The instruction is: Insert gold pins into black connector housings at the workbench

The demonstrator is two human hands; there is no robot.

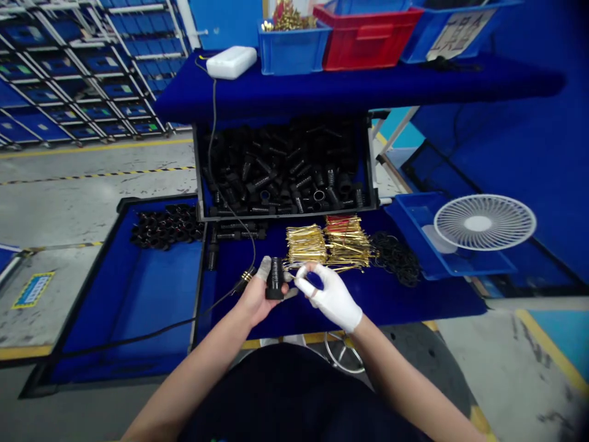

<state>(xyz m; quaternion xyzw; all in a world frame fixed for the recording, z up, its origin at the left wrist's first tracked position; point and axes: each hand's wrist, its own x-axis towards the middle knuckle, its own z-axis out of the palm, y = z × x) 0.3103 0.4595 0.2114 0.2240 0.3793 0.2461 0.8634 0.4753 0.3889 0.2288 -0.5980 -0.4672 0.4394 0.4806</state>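
black connector (275,279) in left hand (255,299), near blue bench's (405,301) front edge | left fingers (264,267) curled around it | gloved right hand (329,296): right fingers (302,274) pinching gold pin (289,276) | gold pin bundles (326,245) mid-bench | black parts bin (285,166) along back edge | white fan (485,222) over blue tray (427,230) near right corner | grey floor (92,184) beyond left edge

On my feed, the black housing (275,279) reads as matt moulded plastic, and the bundled pins (304,244) beside it as glossy gold-coloured metal. The white glove (329,298) looks like soft knit cloth, the bench cover (400,301) like smooth blue cloth, and the red bin (368,40) like shiny plastic.
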